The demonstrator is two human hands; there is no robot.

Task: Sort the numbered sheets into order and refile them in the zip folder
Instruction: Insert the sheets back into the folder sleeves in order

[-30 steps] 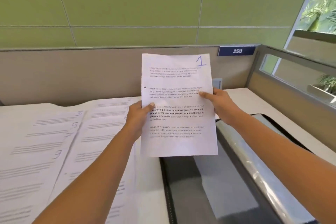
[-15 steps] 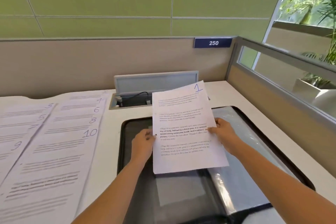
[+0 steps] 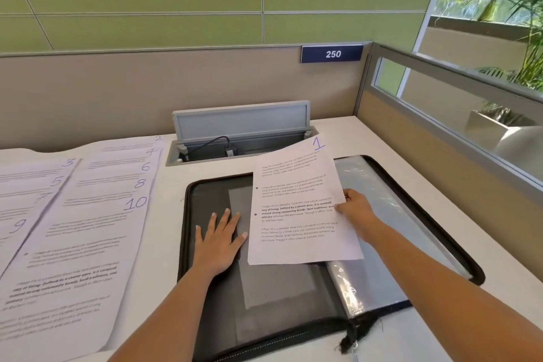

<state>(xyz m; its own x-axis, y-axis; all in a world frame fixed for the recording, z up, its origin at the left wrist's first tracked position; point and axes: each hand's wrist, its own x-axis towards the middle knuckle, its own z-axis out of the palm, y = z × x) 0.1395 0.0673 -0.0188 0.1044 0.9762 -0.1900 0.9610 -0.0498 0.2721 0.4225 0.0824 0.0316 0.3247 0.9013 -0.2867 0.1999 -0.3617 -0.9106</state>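
Sheet 1 (image 3: pixel 296 209) hovers lengthwise over the middle of the open folder (image 3: pixel 264 317), our right hand (image 3: pixel 357 211) pinching its right edge, our left hand (image 3: pixel 219 241) flat on the folder's left half beside it.

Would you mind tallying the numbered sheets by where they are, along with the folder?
Sheet 1, held in the right hand: 1
Even-numbered sheets fanned on the desk, 2 to 10: 5
Odd-numbered sheets fanned beside them, 3 to 9: 4
Zip folder, lying open: 1
Total: 11
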